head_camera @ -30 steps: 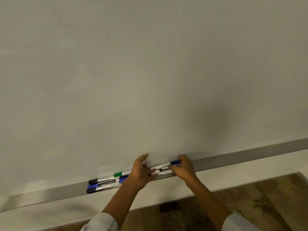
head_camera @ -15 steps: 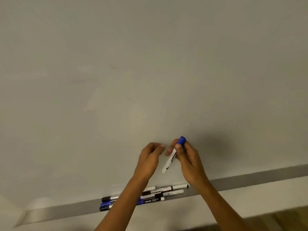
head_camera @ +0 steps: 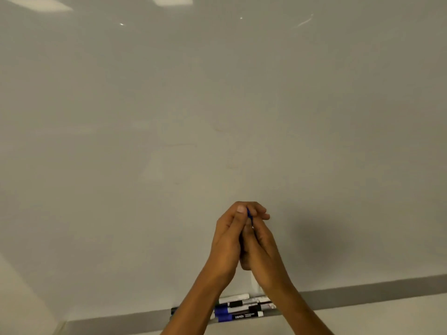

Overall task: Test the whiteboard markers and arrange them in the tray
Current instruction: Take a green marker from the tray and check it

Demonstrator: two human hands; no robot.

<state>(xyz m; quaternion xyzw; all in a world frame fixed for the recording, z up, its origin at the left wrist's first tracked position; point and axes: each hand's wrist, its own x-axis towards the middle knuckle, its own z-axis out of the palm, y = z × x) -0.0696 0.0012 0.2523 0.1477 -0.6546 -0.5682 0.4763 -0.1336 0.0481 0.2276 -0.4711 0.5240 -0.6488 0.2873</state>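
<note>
My left hand [head_camera: 227, 240] and my right hand [head_camera: 260, 243] are pressed together in front of the whiteboard [head_camera: 217, 105], both closed around a blue-capped marker [head_camera: 249, 215]. Only a sliver of its blue cap shows between the fingers near the top; the white barrel is hidden. Below the hands, several markers [head_camera: 238, 309] with blue and black caps lie side by side in the grey tray [head_camera: 362, 296] along the board's lower edge. My left forearm covers the left ends of those markers.
The whiteboard fills nearly the whole view and carries only faint smudges. A pale wall strip [head_camera: 387, 320] runs under the tray. Ceiling lights reflect at the board's top edge.
My right hand lifted the blue-capped marker out of the tray and up in front of the board. My left hand then came in and closed around it too. The view tilted upward.
</note>
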